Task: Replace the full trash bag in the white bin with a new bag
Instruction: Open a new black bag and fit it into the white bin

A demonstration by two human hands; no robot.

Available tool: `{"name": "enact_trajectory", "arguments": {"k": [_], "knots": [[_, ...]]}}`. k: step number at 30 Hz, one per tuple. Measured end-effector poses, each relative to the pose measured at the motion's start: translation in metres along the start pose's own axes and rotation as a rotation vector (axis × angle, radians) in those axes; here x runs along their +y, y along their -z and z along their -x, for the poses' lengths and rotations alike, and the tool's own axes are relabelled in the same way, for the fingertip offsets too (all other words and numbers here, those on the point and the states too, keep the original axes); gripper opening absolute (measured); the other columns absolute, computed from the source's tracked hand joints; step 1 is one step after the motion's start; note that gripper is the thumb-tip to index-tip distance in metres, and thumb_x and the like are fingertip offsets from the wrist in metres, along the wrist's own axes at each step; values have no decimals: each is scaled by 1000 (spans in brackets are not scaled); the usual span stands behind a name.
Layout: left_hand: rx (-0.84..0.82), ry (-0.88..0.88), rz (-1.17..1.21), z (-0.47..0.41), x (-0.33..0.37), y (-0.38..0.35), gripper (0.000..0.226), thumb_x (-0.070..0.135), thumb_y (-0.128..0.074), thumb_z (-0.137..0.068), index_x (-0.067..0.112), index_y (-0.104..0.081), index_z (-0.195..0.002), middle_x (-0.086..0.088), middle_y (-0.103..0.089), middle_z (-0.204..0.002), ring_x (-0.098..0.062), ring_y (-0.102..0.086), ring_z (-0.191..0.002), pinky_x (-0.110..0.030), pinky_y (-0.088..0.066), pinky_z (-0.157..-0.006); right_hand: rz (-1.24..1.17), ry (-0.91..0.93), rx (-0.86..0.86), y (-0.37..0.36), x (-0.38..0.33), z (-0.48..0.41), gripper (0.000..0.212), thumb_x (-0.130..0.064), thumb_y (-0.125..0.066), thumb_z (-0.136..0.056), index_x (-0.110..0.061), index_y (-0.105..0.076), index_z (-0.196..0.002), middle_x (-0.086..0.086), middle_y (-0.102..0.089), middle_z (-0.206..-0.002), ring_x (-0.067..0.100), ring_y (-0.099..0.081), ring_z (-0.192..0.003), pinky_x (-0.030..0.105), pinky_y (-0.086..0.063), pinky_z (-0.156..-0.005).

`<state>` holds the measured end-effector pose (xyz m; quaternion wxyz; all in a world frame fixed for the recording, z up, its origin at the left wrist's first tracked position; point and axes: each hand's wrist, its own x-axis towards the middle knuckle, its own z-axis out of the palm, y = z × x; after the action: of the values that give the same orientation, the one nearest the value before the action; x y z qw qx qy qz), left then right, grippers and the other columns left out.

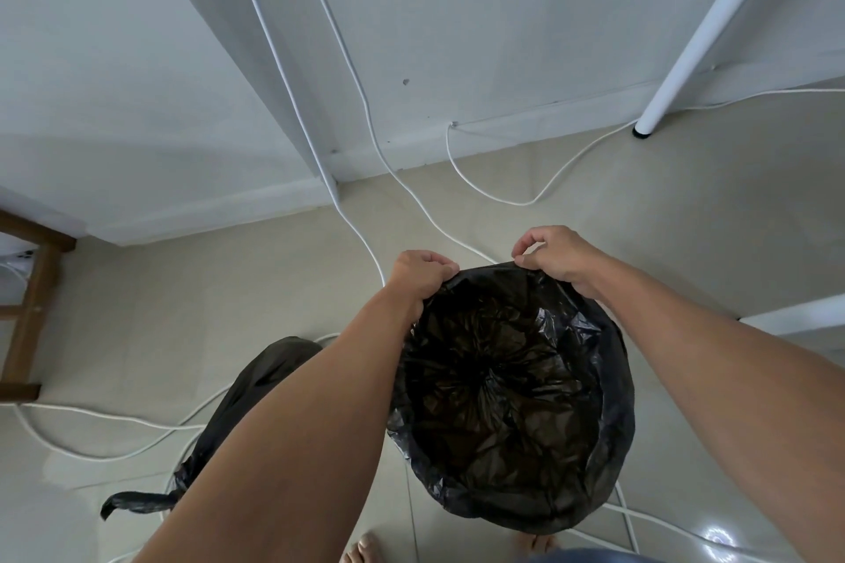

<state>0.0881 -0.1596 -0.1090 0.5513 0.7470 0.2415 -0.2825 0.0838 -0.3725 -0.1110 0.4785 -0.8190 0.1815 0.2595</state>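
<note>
A new black trash bag (pixel 507 393) lines a round bin below me, its edge folded over the rim so the white bin itself is hidden. My left hand (pixel 423 277) pinches the bag's edge at the far left of the rim. At the far right of the rim, my right hand (pixel 555 256) grips that same edge between thumb and fingers. The full black bag (pixel 242 398), tied at its top, lies on the floor to the left, partly behind my left forearm.
White cables (pixel 494 192) trail across the beige tiled floor around the bin. A white table leg (pixel 658 105) stands at the back right, and a wooden frame (pixel 32 302) sits at the left edge. White walls meet in a corner ahead. My toes (pixel 361 551) show at the bottom.
</note>
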Motion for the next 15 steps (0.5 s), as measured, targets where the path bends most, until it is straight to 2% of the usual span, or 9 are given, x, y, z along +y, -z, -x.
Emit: {"name": "enact_trajectory", "arguments": {"k": [3,7,9,11,12,13,15], "knots": [[-11,22,-25,-3,-3,3,14,4,-73,-81,10,-69,-69,-7,-65,-68,-18,-61,-62,-32,-58,-68,-59,-38,-20,1,5,2,10,-9,-71,-82,-15,-69,-75,6,-61,-71,19,-54,-66,29,-49,-67],[-53,-108,-114,1,-12,7,3,12,-75,-81,10,-74,-79,-7,-68,-77,-19,-63,-69,-31,-58,-71,-60,-45,-37,1,11,4,10,-10,-70,-83,-16,-70,-74,10,-64,-77,20,-57,-66,32,-52,-69],[-92,-171,-135,5,-13,11,11,24,-78,-79,13,-77,-80,-7,-73,-79,-18,-67,-71,-28,-59,-72,-40,-54,-66,4,10,4,10,-23,-74,-82,-15,-72,-77,10,-70,-86,23,-64,-75,36,-54,-78],[-141,-203,-203,9,-13,16,20,37,-82,-71,18,-79,-78,-4,-76,-81,-14,-72,-74,-24,-60,-71,-9,-67,-152,9,8,8,31,-44,-82,-69,-15,-76,-78,6,-75,-86,21,-70,-81,35,-57,-80],[-162,-209,-238,10,-14,17,21,37,-85,-68,20,-80,-78,-2,-77,-81,-13,-72,-75,-24,-60,-72,36,-56,-192,11,8,9,37,-48,-86,-60,-16,-77,-79,3,-75,-85,19,-70,-82,33,-56,-80],[-174,-210,-269,10,-16,19,21,33,-86,-66,19,-80,-79,-2,-77,-81,-14,-72,-75,-25,-60,-73,97,-28,-218,12,8,11,37,-45,-89,-56,-18,-77,-78,1,-75,-85,17,-70,-84,32,-55,-80],[-178,-218,-319,10,-17,20,19,24,-87,-66,13,-79,-80,-6,-75,-79,-16,-69,-71,-29,-59,-74,192,21,-221,12,9,13,25,-32,-90,-58,-20,-77,-76,0,-75,-82,17,-69,-83,28,-54,-75]]}}
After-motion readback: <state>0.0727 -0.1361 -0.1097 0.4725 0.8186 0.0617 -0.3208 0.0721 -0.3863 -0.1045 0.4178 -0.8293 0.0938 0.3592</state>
